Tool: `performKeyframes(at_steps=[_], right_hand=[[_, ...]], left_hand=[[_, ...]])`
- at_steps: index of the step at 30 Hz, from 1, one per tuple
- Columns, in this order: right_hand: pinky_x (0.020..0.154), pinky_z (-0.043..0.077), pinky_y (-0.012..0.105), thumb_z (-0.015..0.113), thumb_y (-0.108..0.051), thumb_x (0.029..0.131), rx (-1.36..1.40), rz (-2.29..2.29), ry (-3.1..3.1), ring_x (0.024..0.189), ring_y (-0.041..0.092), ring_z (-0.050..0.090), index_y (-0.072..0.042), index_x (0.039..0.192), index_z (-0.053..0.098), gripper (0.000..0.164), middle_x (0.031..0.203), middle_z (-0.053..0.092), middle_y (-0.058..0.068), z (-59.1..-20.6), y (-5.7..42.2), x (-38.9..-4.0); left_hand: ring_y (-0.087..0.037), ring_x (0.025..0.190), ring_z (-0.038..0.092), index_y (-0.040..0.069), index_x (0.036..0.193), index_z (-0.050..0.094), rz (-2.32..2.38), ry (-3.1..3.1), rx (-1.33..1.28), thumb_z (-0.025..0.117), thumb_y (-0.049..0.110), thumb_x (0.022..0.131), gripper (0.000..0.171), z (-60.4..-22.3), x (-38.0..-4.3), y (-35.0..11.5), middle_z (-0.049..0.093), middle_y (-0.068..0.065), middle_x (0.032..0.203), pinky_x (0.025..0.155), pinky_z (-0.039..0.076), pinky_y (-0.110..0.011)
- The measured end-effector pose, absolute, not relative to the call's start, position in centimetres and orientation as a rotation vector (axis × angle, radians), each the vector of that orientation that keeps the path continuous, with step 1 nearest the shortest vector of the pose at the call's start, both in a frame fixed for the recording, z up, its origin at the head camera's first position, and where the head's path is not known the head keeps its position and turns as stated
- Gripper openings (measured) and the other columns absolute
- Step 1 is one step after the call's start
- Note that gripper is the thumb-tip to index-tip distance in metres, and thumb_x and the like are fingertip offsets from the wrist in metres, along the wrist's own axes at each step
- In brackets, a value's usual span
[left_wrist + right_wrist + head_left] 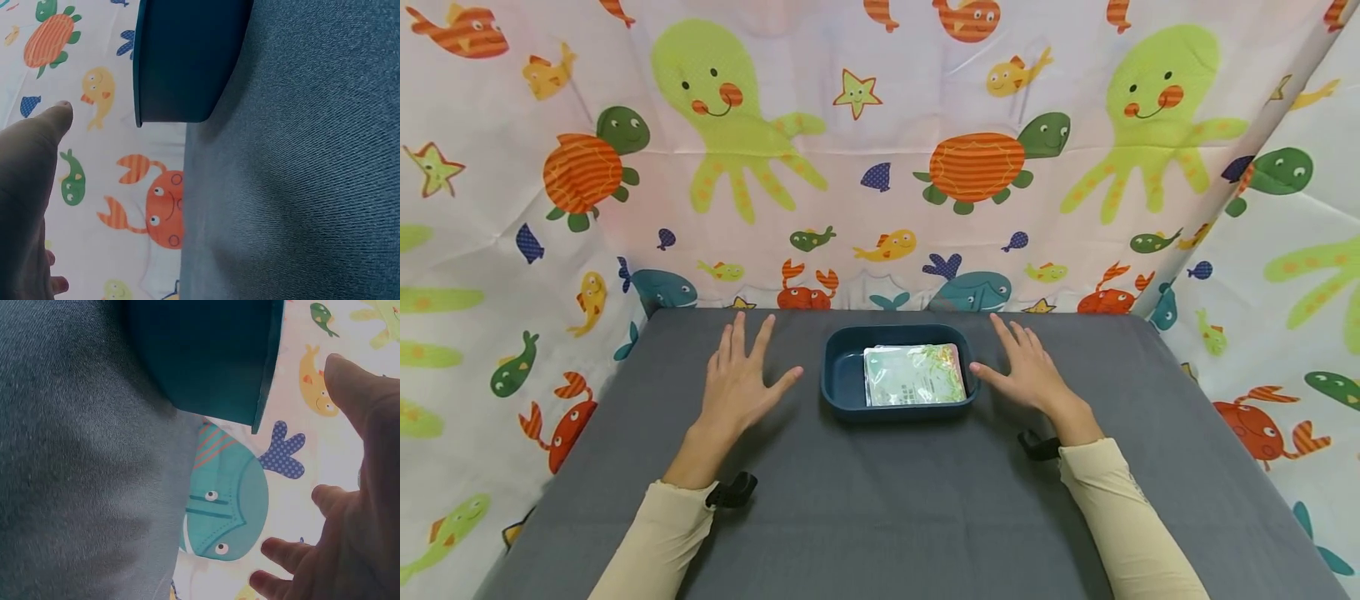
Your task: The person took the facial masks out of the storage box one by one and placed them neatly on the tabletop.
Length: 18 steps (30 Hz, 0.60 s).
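A dark blue rectangular tray (895, 414) lies near the far edge of the grey cloth. Inside it, toward the right, are flat glossy packets (913, 377), pale green with a leafy print and seemingly stacked. My left hand (733, 387) hovers to the tray's left with fingers spread and thumb pointing at it, a gap between them. On the other side my right hand (1026, 371) is spread as well, its thumb tip right by the tray's right rim. Both wrist views show the tray's outer wall (187, 62) (212, 362), and neither hand holds anything.
Grey cloth (880, 508) covers the table. A white curtain (880, 217) printed with sea animals hangs behind it and along both sides. Black straps with small devices (733, 490) sit on both wrists, below cream sleeves.
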State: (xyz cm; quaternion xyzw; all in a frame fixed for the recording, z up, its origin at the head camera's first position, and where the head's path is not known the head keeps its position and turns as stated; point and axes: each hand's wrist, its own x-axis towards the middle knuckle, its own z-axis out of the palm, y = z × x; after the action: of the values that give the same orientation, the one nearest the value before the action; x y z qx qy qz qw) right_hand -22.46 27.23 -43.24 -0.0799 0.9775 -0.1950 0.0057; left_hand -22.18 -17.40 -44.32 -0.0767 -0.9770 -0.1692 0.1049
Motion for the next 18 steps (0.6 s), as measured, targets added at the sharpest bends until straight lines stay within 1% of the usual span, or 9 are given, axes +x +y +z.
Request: performKeyframes(at_steps=[7, 9, 11, 13, 14, 16, 18], right_hand=[[0.115, 0.020, 0.075, 0.061, -0.046, 0.099, -0.421, -0.863, 2.917, 0.152, 0.052, 0.018, -0.016, 0.164, 0.008, 0.090, 0.168, 0.017, 0.024, -43.2, 27.8, -23.3], [0.115, 0.022, 0.074, 0.061, -0.044, 0.099, -0.450, -0.915, 2.881, 0.150, 0.050, 0.023, -0.016, 0.164, 0.010, 0.087, 0.166, 0.021, 0.025, -43.5, 27.9, -23.5], [0.113, 0.029, 0.072, 0.061, -0.042, 0.100, -0.468, -0.956, 2.861, 0.148, 0.050, 0.030, -0.017, 0.164, 0.014, 0.083, 0.162, 0.029, 0.027, -43.9, 27.9, -23.7], [0.110, 0.035, 0.070, 0.060, -0.038, 0.101, -0.499, -1.015, 2.841, 0.143, 0.050, 0.038, -0.016, 0.163, 0.018, 0.078, 0.157, 0.037, 0.029, -44.3, 27.9, -23.9], [0.108, 0.038, 0.069, 0.060, -0.036, 0.102, -0.518, -1.045, 2.828, 0.141, 0.050, 0.041, -0.015, 0.162, 0.020, 0.076, 0.155, 0.040, 0.030, -44.5, 27.9, -23.9], [0.106, 0.041, 0.067, 0.059, -0.031, 0.103, -0.553, -1.111, 2.794, 0.137, 0.051, 0.045, -0.012, 0.161, 0.023, 0.071, 0.153, 0.042, 0.030, -44.9, 27.8, -24.1], [0.105, 0.042, 0.067, 0.058, -0.027, 0.104, -0.592, -1.172, 2.751, 0.135, 0.053, 0.047, -0.008, 0.160, 0.026, 0.067, 0.153, 0.043, 0.031, -45.2, 27.8, -24.2]], left_hand=[[-0.049, 0.154, 0.013, 0.032, 0.164, 0.007, -0.772, -2.883, -0.261, 0.056, 0.066, 0.093, 0.092, -43.8, -22.4, -17.2, 0.002, -0.017, 0.171, 0.111, 0.024, -0.077], [-0.048, 0.154, 0.014, 0.031, 0.164, 0.010, -0.843, -2.872, -0.278, 0.057, 0.063, 0.094, 0.091, -43.7, -22.6, -16.9, 0.005, -0.016, 0.171, 0.111, 0.024, -0.078], [-0.048, 0.154, 0.015, 0.029, 0.163, 0.013, -0.943, -2.850, -0.309, 0.059, 0.059, 0.095, 0.088, -43.6, -22.6, -16.5, 0.008, -0.016, 0.170, 0.110, 0.024, -0.078], [-0.045, 0.154, 0.017, 0.026, 0.163, 0.017, -1.075, -2.814, -0.349, 0.060, 0.054, 0.096, 0.083, -43.5, -22.7, -16.0, 0.012, -0.016, 0.170, 0.112, 0.024, -0.077], [-0.044, 0.153, 0.019, 0.025, 0.162, 0.019, -1.142, -2.796, -0.365, 0.060, 0.051, 0.097, 0.081, -43.5, -22.7, -15.7, 0.014, -0.015, 0.169, 0.113, 0.026, -0.075], [-0.043, 0.152, 0.023, 0.022, 0.161, 0.022, -1.281, -2.756, -0.392, 0.059, 0.046, 0.100, 0.076, -43.4, -22.7, -15.3, 0.019, -0.015, 0.168, 0.113, 0.030, -0.072], [-0.041, 0.150, 0.027, 0.020, 0.160, 0.024, -1.401, -2.726, -0.404, 0.057, 0.043, 0.102, 0.071, -43.3, -22.8, -14.9, 0.023, -0.014, 0.166, 0.114, 0.034, -0.067]])
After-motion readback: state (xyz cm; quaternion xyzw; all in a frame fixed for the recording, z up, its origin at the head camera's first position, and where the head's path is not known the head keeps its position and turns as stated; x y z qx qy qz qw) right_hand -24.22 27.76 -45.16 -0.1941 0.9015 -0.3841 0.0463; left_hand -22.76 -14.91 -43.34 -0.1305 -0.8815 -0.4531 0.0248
